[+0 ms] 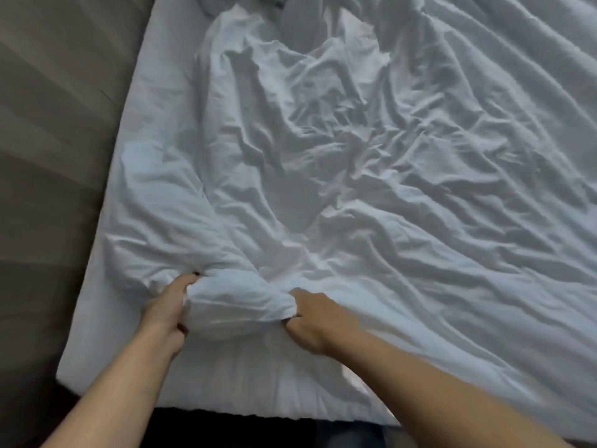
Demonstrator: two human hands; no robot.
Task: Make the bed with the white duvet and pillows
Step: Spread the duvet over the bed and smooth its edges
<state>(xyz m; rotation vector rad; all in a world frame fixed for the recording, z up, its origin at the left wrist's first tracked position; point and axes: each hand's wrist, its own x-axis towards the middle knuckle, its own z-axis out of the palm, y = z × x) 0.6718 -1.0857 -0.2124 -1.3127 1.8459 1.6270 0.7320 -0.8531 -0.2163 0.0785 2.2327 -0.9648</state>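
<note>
The left hand (168, 302) has its fingers curled tight around a bunched-up bit of the white duvet (355, 176). The right hand (311, 315) is just beside it and grips the same lump of cloth from the other side, with its fingers tucked under the fold. The puffy roll of duvet sits between the two hands and touches both. Both bare arms reach in from the near edge of the bed (106, 367). Past the hands, the duvet spreads away over the bed, all crumpled, with lots of creases and dark folds. To the right of the hands it lies flatter and runs out of view. Far beyond the hands, at the top, some grey striped cloth (300, 24) pokes out from under the duvet. To the left of the left hand, beside the bed, is a brown floor (48, 124).
</note>
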